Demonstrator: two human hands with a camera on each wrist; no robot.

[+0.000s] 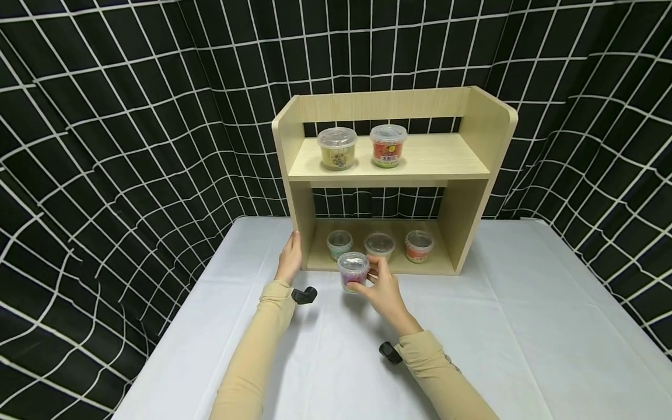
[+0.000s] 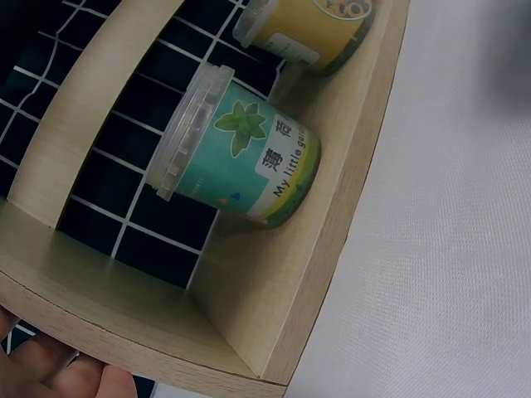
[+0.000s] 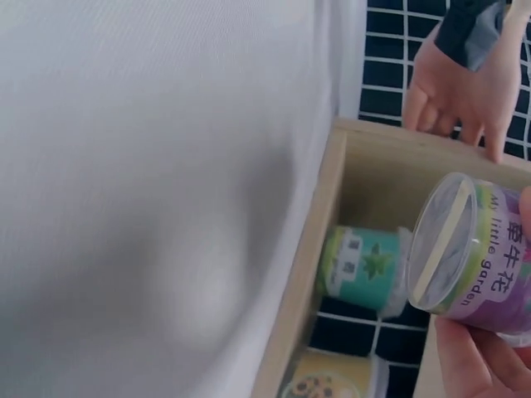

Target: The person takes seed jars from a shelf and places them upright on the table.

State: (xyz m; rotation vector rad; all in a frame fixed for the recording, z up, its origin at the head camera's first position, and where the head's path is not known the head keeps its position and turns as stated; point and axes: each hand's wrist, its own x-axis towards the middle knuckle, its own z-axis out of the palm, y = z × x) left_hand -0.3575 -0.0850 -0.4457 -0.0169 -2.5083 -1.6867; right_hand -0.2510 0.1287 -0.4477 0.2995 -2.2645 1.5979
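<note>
My right hand (image 1: 385, 291) grips a small plastic tub with a purple label (image 1: 354, 274), thumb and fingers around its sides. The tub is off the table, just before the shelf's lower front edge. In the right wrist view that purple tub (image 3: 494, 257) shows its clear bottom and the words "My little garden". My left hand (image 1: 290, 258) rests against the outer left side of the wooden shelf (image 1: 294, 192). On the lower board stand a teal tub (image 2: 241, 153), a yellow-orange tub (image 2: 319, 33) and a red-labelled tub (image 1: 419, 248).
The shelf's upper board carries a yellow tub (image 1: 337, 150) and a red tub (image 1: 388, 147), both lidded. White cloth (image 1: 525, 326) covers the table. Black cloth with a white grid (image 1: 131, 116) hangs behind and at both sides.
</note>
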